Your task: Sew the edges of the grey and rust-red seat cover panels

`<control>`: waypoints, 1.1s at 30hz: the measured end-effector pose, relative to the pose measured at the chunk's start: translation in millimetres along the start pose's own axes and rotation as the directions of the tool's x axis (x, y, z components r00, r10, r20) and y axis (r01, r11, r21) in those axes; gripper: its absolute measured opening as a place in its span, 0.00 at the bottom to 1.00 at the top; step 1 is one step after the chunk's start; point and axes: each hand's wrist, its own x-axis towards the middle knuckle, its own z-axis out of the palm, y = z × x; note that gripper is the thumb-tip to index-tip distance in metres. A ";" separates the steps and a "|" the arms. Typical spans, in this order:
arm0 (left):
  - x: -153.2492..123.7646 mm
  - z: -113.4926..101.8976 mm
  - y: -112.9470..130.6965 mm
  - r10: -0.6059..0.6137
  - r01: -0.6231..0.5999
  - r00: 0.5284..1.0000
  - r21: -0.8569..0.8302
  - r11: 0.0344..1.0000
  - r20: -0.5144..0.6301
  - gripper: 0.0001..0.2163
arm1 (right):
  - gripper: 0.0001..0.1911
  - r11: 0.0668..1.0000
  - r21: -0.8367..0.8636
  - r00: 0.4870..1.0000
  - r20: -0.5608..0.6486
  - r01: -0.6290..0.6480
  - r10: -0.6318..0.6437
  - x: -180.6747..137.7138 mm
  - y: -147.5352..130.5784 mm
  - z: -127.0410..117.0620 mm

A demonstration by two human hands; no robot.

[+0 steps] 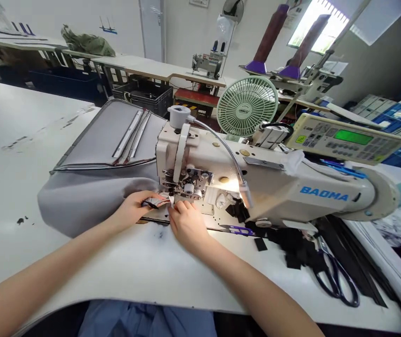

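A large grey fabric piece (84, 196) with dark bound edges lies on the table, left of and partly under the head of a sewing machine (278, 178). My left hand (135, 206) is closed on an edge of this fabric, just left of the needle area. Close beside it, my right hand (188, 222) has its fingers bent together at a small white strip (171, 200) by the presser foot. What its fingertips pinch is partly hidden. A lamp on a bendable neck (245, 193) lights the machine bed.
Purple thread snips (237, 230) lie right of my right hand. Black fabric scraps (292, 248) and large scissors (337, 276) are farther right. A green fan (248, 107) and a control panel (350, 138) stand behind the machine.
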 end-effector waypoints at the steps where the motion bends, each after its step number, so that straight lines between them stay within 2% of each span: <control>1: -1.0 0.2 1.0 0.013 -0.013 1.000 0.015 1.000 0.006 0.12 | 0.11 1.000 0.012 1.000 0.002 -0.004 0.004 0.1 0.3 0.1; 6: -6.1 0.2 5.1 0.207 -0.235 0.970 0.265 0.935 0.129 0.11 | 0.12 0.996 0.086 1.000 0.011 -0.028 0.027 1.8 2.1 -1.1; 10: -8.6 2.2 6.3 0.274 -0.338 0.938 0.377 0.862 0.214 0.12 | 0.12 0.986 0.161 0.999 0.030 -0.042 0.037 3.9 2.7 -1.8; 14: -9.8 8.3 4.3 0.268 -0.364 0.928 0.476 0.800 0.260 0.13 | 0.12 0.978 0.204 0.999 0.025 -0.051 0.047 4.3 4.6 -1.3; 20: -9.4 10.7 12.4 0.207 -0.374 0.921 0.606 0.702 0.329 0.14 | 0.10 0.950 0.312 0.997 -0.057 -0.027 0.047 2.3 13.8 -1.9; 22: -9.2 11.2 16.7 0.204 -0.397 0.912 0.638 0.660 0.356 0.14 | 0.10 0.927 0.372 0.995 -0.064 -0.044 0.073 3.7 15.8 -1.2; 24: -9.2 12.9 19.7 0.205 -0.416 0.905 0.681 0.603 0.372 0.11 | 0.07 0.911 0.396 0.987 -0.058 -0.114 0.149 6.6 15.7 0.8; 26: -9.4 14.8 20.9 0.206 -0.431 0.900 0.713 0.553 0.384 0.06 | 0.02 0.917 0.352 0.973 -0.054 -0.190 0.223 9.9 13.5 3.5; 28: -9.7 16.1 20.1 0.212 -0.438 0.898 0.725 0.532 0.386 0.03 | 0.04 0.936 0.269 0.967 -0.055 -0.226 0.249 12.5 10.4 5.9; 33: -12.5 17.3 13.1 0.244 -0.443 0.896 0.714 0.543 0.370 0.03 | 0.07 0.979 0.157 0.986 -0.078 -0.131 0.144 14.5 6.6 8.6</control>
